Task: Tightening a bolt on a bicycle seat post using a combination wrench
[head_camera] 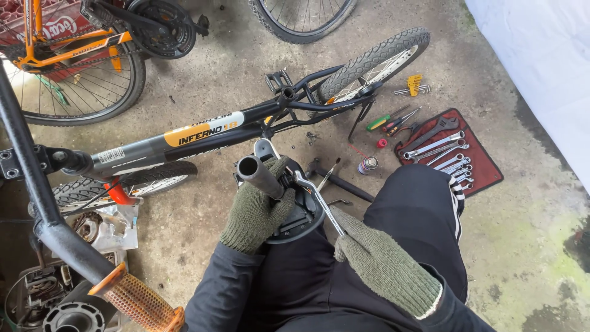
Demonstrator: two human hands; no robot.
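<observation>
While the saddle (295,215) lies upside down in the person's lap, off the bike (203,132) that lies on the floor ahead, the work at its clamp looks mid-way: the spanner (319,203) is seated on the nut, whether loosening or tightening cannot be told. The left hand (255,212), gloved, wraps firmly round the seat post (258,175), steadying it upright. The right hand (381,264) closes on the spanner's handle end, wrist low. More spanners lie in a red roll (485,166) near the floor's right side.

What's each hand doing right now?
Left hand: closed around the grey seat post.
Right hand: closed on the spanner.
</observation>
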